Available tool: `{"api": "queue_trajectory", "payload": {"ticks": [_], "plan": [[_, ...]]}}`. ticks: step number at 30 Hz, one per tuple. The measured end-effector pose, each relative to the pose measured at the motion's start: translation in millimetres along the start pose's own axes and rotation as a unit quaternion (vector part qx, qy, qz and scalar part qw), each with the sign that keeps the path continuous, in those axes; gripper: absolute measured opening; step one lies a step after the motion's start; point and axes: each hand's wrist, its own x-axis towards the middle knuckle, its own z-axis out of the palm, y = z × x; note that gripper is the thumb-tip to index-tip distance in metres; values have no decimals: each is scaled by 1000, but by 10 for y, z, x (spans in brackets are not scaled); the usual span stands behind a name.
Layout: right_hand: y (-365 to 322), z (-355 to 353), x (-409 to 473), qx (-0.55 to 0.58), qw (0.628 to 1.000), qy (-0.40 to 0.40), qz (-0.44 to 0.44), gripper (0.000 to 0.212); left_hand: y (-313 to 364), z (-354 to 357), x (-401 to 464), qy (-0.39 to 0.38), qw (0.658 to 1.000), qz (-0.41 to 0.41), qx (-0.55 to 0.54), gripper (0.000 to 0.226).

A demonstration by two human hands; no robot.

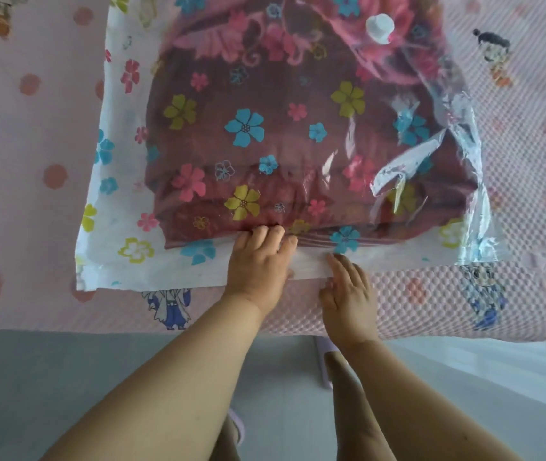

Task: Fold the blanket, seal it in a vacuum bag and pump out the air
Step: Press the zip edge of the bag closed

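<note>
So progress check on the vacuum bag [112, 181]: the folding part looks done. The blanket [265, 104], dark maroon with a pink pattern at the far end, is already folded into a thick stack and sitting inside the flower-printed bag, which lies flat on the pink bed cover [25, 128]. On the left side there's a wide strip of bag with nothing in it, the blanket sits more toward the middle and right.

Now the sealing bit. The left hand [258, 264] is at the near edge of the bag, fingers curled down over the plastic right where the blanket's near edge ends, looks like it's pressing or bunching the bag there, can't say for sure it's actually gripping anything. Just to its right, the right hand [348, 291] lies flat with straight fingers on the white closure strip [192, 274], pushing down on it. My guess is the zip is being pressed shut along that near edge, and I can't tell how much of it is closed yet.

Further right the plastic is crumpled and puffy, so there's plenty of air in there. The white valve cap [379, 26] is at the far right end with no pump in sight, so pumping is all left to do
</note>
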Motion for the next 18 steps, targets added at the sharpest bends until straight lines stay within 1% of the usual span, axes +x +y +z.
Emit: {"api": "queue_trajectory", "payload": {"ticks": [2,3,5,7,9,10,11,13,15,16,18], "plan": [[38,6,14,-16,999,-34,-16,65,-4,56,36,71,995,64,32,43],[50,-2,29,-2,999,-46,-11,68,-14,78,48,94,991,89,44,42],[58,-41,54,80,995,-55,12,71,-43,85,80,115,985,117,53,46],[66,-77,57,145,988,-49,7,70,-40,59,146,130,982,129,45,45],[78,-122,30,129,990,-24,-40,64,9,-12,227,134,981,142,-7,36],[95,-144,25,98,993,4,-71,61,36,-58,267,126,980,149,-49,36],[124,-170,30,58,992,32,-103,58,53,-120,302,108,978,151,-98,41],[192,-230,101,-25,985,70,-153,55,42,-250,368,55,971,151,-176,61],[240,-280,218,-95,974,88,-184,54,-2,-372,435,-7,964,154,-217,77],[249,-302,294,-119,969,98,-195,54,-12,-439,475,-26,959,158,-234,79],[232,-342,457,-146,960,111,-213,52,-23,-558,550,-56,950,171,-253,74]]}}
